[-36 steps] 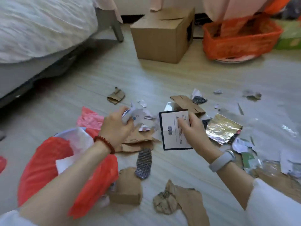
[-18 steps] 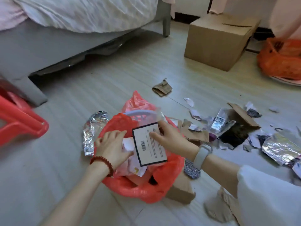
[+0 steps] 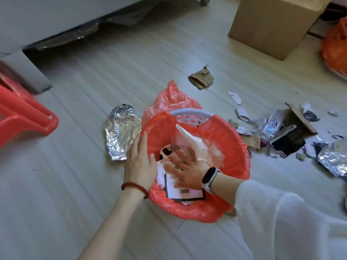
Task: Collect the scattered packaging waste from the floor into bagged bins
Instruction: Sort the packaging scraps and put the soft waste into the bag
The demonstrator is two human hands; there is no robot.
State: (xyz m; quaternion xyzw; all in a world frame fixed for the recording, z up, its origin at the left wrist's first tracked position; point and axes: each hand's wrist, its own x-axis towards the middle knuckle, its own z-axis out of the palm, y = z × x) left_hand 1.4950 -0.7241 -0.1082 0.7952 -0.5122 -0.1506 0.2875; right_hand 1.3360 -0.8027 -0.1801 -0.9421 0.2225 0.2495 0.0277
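Note:
A white basket bin (image 3: 189, 112) lined with a red bag (image 3: 232, 143) stands on the floor in front of me. Inside lie a white card with a barcode and black border (image 3: 185, 194), paper scraps and clear plastic (image 3: 195, 145). My right hand (image 3: 185, 170) presses flat, fingers spread, on the card and scraps in the bin. My left hand (image 3: 139, 161) is flat with straight fingers at the bin's left rim, holding nothing. Scattered waste (image 3: 281, 134) of cardboard, foil and paper lies to the right of the bin.
Crumpled foil (image 3: 121, 131) lies left of the bin. A red plastic stool (image 3: 22, 113) is at far left, a bed frame leg (image 3: 28, 72) behind it. A cardboard box (image 3: 272, 25) and an orange bag (image 3: 336, 47) stand at back right. A cardboard scrap (image 3: 201, 78) lies behind the bin.
Both hands carried the card and paper scraps from the floor to the bin and let go of them. The right hand now presses them down; the left is flat at the rim.

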